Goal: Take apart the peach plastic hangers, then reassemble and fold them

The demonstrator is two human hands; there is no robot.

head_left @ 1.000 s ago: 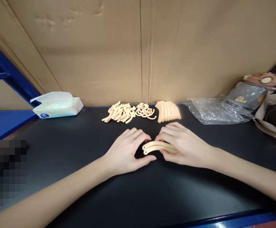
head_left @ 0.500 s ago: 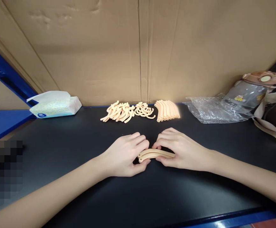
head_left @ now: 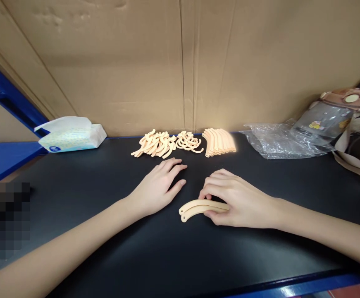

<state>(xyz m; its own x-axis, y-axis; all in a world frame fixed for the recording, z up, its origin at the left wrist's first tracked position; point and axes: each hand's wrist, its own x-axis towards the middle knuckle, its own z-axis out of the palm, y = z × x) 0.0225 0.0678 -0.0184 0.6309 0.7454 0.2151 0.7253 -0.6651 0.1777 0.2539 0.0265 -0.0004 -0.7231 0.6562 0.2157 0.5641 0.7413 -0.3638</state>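
Observation:
Two curved beige strips [head_left: 195, 207] lie side by side on the black tabletop, each with a small hole at its left end. My right hand [head_left: 229, 198] pinches them between thumb and fingers, hiding their right ends. To their upper left, my left hand [head_left: 161, 186] hovers with its fingers apart and nothing in it. Beyond my left fingertips lies a loose pile of wavy beige pieces [head_left: 156, 144]. Beside that is a smaller heap of thin hook-shaped pieces [head_left: 187, 141]. A neat row of stacked curved strips [head_left: 218, 142] sits farther right.
A tissue pack [head_left: 71, 136] stands at the back left. Clear plastic wrap [head_left: 279, 140], a transparent bottle with a brown lid [head_left: 325, 116] and a dark bag with a pale strap [head_left: 358, 167] are at the right. A cardboard wall [head_left: 120, 62] rises behind the black tabletop [head_left: 155, 256].
My left hand has let go of the strips' left ends, moved up and left toward the piles, and opened. My right hand still holds the strips.

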